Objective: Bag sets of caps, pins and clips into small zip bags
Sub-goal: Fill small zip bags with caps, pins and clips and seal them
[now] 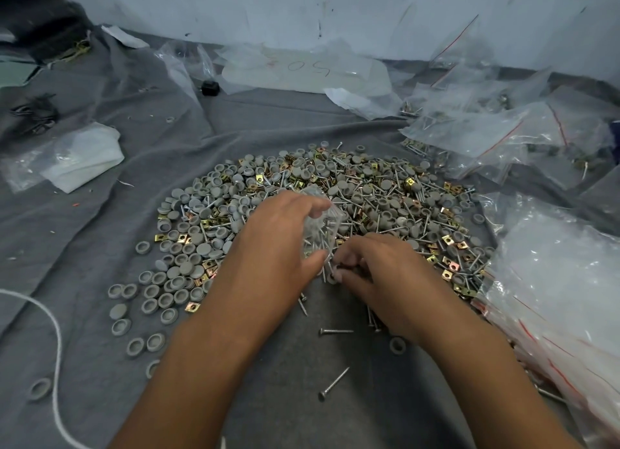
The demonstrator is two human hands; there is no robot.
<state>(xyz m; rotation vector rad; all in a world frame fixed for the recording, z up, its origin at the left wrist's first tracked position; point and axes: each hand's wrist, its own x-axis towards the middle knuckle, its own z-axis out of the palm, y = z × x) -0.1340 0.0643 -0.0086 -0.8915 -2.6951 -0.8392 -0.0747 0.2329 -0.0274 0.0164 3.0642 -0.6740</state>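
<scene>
A wide heap (335, 193) of grey round caps, silver pins and brass square clips lies on a grey cloth (100, 214). My left hand (281, 240) grips a small clear zip bag (322, 224) that holds several pins, just above the near edge of the heap. My right hand (375, 274) pinches a few pins beside the bag's lower end, fingertips almost touching the left thumb. Loose pins (335, 331) and single caps (397, 344) lie on the cloth under my wrists.
Filled zip bags with red strips (503, 136) pile at the back right. A stack of empty bags (553, 281) lies at the right edge. A white folded plastic sheet (84, 156) lies at the left, a white cord (57, 348) at the near left, a wall (335, 12) behind.
</scene>
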